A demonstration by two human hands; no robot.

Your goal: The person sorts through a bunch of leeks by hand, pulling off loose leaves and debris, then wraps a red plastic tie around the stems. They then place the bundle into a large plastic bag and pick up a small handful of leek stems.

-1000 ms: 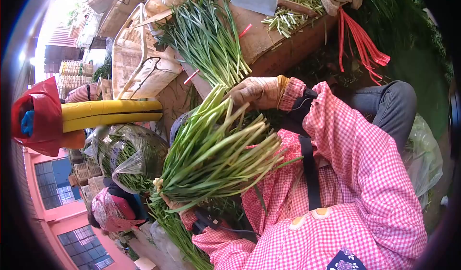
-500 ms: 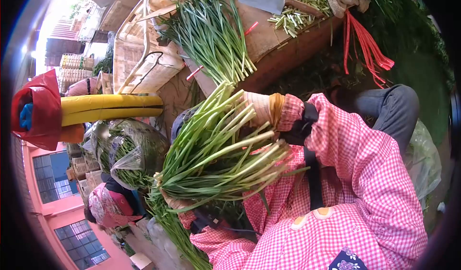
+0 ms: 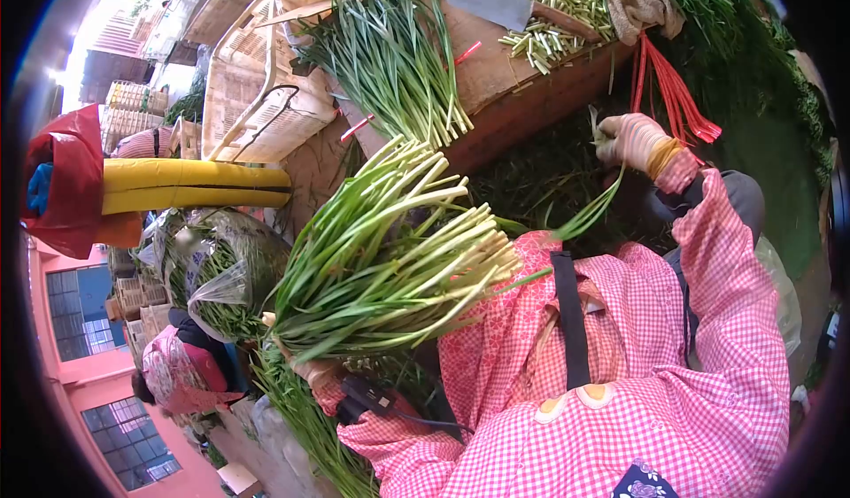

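In the head view, a bunch of greens (image 3: 398, 259) is being held in front of the wearer's checked jacket (image 3: 611, 445), its pale cut stems being directed toward the upper right and its other end being gripped by the left hand (image 3: 312, 371), whose fingers are being largely hidden by the leaves. Well apart from the bunch, on the far right, the gloved right hand (image 3: 630, 142) is being kept closed, and loose leaves (image 3: 595, 210) are being pinched in it, their green lengths being left to hang below. Beyond the hands, a second bundle (image 3: 394, 69) is being supported by the counter (image 3: 485, 77), with a red-and-white tie (image 3: 357, 127) being laid beneath it. On the same counter, a cleaver (image 3: 487, 4) is being borne partly by a heap of chopped stem pieces (image 3: 553, 54), and a rumpled cloth (image 3: 633, 2) is being draped at the corner, with red strips (image 3: 675, 100) being suspended just below. To the left, a pale crate (image 3: 283, 104) is being set beside the counter; nearer the lower left, a yellow cylinder (image 3: 195, 186) is being topped by a red bag (image 3: 71, 188), and further greens (image 3: 221, 272) are being enclosed in clear plastic.
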